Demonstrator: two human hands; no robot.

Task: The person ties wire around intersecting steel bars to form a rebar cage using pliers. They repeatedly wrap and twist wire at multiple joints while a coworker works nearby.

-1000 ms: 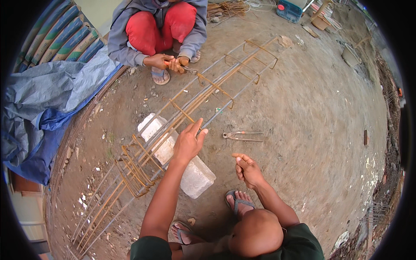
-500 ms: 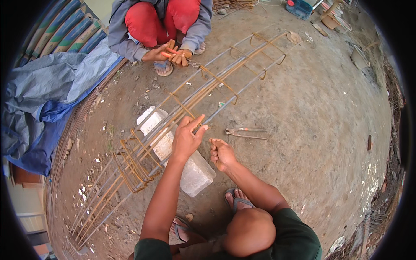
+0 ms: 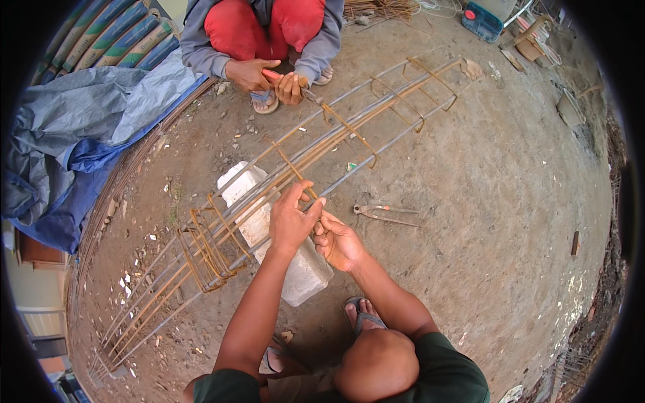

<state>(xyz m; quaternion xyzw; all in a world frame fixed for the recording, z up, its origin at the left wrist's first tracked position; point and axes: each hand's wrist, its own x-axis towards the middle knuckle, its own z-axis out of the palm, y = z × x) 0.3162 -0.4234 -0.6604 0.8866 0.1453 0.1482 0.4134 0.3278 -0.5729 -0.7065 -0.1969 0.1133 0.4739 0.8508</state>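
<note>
A long cage of steel bars with square wire stirrups slants across in front of me. My left hand grips a stirrup where it meets the near bar, its fingers over the steel. Just right of it, my right hand is closed in a pinch at the same corner; whatever lies in its fingertips is too small to make out. Beneath the cage rests a pale block. A pair of pincers lies on the ground to the right of my hands.
Across the cage a co-worker crouches, holding red-handled pincers against a stirrup. A grey-blue tarp and stacked bags are at left. Loose stirrups bunch on the cage's near part. A blue container and a bucket stand far right.
My right hand has moved left and up to the bar beside my left hand. My left fingers have closed in on the stirrup. The co-worker's hands have shifted on the pincers.
</note>
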